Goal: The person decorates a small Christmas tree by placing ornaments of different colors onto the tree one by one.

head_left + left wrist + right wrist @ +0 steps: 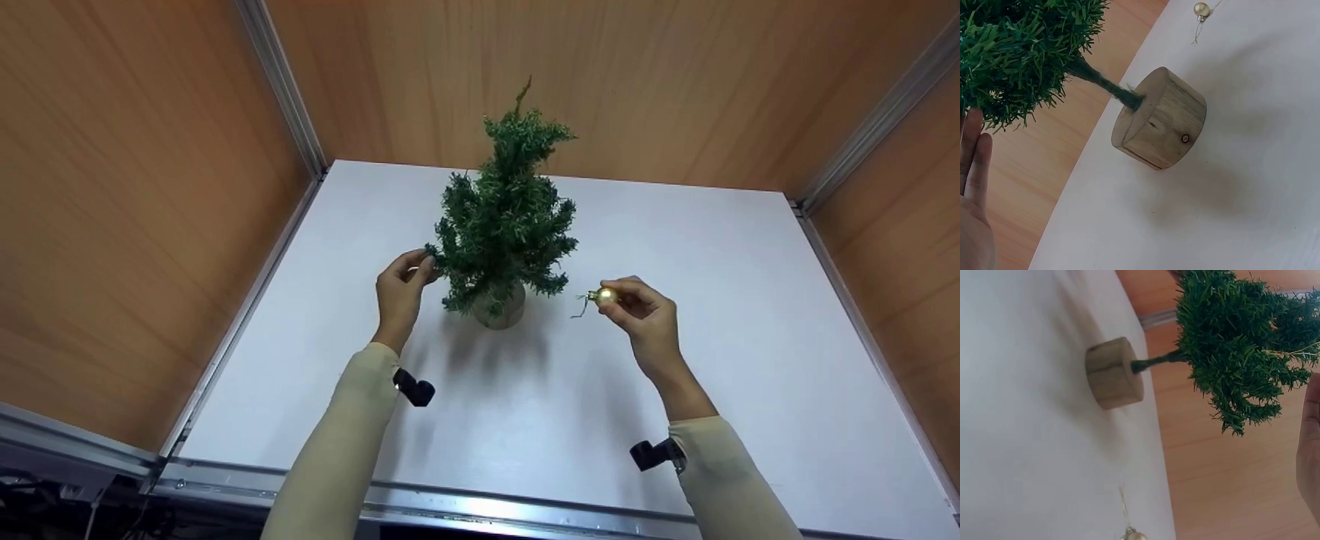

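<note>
beige fabric sleeve [336, 435] up front, and it's the shiny gold ball ornament [607, 295], right of the bushy green artificial tree [510, 214], pinched in the right hand [648, 319]! left hand [401, 292] at the tree's left branches, can't tell if its fingers grip; round wooden base [1168, 121] below the tree.

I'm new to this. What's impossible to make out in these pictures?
- Upper trunk of the green tree: hidden by its own foliage in every view.
- Gold bauble, right wrist view: partly cut off by the bottom edge.
- Left hand, left wrist view: mostly cut off by the left edge.
- Clutter, head view's lower left: too dark to identify.
</note>
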`<state>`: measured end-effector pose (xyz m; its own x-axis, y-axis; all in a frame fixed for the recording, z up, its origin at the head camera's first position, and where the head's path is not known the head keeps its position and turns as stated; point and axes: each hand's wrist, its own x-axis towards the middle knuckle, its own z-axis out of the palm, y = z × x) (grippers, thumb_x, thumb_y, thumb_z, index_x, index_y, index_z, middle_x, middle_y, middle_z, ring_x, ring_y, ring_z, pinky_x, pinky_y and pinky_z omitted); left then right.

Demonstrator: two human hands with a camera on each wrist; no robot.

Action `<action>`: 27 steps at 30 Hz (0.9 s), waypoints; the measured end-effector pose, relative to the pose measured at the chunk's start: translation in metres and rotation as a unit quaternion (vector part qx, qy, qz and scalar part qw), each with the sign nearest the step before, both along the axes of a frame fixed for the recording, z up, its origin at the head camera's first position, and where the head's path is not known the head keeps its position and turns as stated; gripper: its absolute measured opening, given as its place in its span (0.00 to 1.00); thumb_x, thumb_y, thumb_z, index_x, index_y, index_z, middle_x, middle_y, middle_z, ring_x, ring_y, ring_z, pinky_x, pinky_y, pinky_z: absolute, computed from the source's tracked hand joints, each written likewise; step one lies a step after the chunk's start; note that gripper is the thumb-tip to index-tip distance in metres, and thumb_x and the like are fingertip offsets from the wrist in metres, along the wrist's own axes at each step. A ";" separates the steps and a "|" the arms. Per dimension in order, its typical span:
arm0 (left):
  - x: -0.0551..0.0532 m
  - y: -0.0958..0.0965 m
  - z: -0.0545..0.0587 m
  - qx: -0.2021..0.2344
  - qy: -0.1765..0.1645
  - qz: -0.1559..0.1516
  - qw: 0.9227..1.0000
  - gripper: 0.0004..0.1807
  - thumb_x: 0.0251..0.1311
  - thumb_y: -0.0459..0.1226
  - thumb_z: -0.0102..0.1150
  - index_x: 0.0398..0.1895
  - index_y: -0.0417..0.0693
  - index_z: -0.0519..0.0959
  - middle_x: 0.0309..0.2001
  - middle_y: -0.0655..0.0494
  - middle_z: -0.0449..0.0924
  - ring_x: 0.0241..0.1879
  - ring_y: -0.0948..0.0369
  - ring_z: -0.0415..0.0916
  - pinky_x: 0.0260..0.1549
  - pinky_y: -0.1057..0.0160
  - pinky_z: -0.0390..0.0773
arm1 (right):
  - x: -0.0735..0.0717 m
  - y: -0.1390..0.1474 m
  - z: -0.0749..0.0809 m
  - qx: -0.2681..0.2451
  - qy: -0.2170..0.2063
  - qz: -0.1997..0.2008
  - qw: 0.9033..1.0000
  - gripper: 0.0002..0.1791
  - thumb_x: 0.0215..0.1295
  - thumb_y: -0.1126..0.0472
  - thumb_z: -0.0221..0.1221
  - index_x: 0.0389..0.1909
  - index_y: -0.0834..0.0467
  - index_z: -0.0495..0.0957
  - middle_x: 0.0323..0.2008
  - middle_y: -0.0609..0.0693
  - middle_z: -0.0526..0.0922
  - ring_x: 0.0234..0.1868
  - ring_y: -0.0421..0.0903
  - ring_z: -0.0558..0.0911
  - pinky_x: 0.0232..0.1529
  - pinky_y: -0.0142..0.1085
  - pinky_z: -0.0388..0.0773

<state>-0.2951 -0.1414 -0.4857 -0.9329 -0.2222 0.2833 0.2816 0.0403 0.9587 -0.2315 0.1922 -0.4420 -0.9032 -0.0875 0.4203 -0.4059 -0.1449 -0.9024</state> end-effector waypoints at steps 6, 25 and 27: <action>0.000 0.000 -0.002 0.000 -0.010 0.002 1.000 0.21 0.55 0.46 0.57 0.47 0.43 0.76 0.41 0.50 0.76 0.36 0.57 0.78 0.39 0.64 0.76 | 0.002 -0.002 -0.001 0.001 -0.002 0.013 1.000 0.14 0.52 0.74 0.61 0.42 0.71 0.76 0.38 0.64 0.73 0.38 0.51 0.76 0.39 0.33 0.76; 0.004 -0.002 0.014 0.002 0.000 -0.018 1.000 0.18 0.57 0.42 0.57 0.48 0.42 0.76 0.39 0.49 0.76 0.36 0.55 0.78 0.39 0.63 0.76 | 0.004 -0.015 -0.004 0.036 -0.002 0.005 0.999 0.15 0.52 0.69 0.63 0.42 0.67 0.77 0.38 0.62 0.74 0.40 0.52 0.76 0.43 0.35 0.75; 0.009 -0.001 0.019 0.000 0.000 -0.020 1.000 0.17 0.58 0.41 0.56 0.48 0.42 0.76 0.39 0.48 0.76 0.37 0.53 0.77 0.39 0.62 0.76 | 0.003 -0.016 -0.002 0.042 -0.003 0.007 0.999 0.15 0.52 0.69 0.63 0.42 0.67 0.77 0.38 0.61 0.74 0.41 0.52 0.76 0.42 0.35 0.75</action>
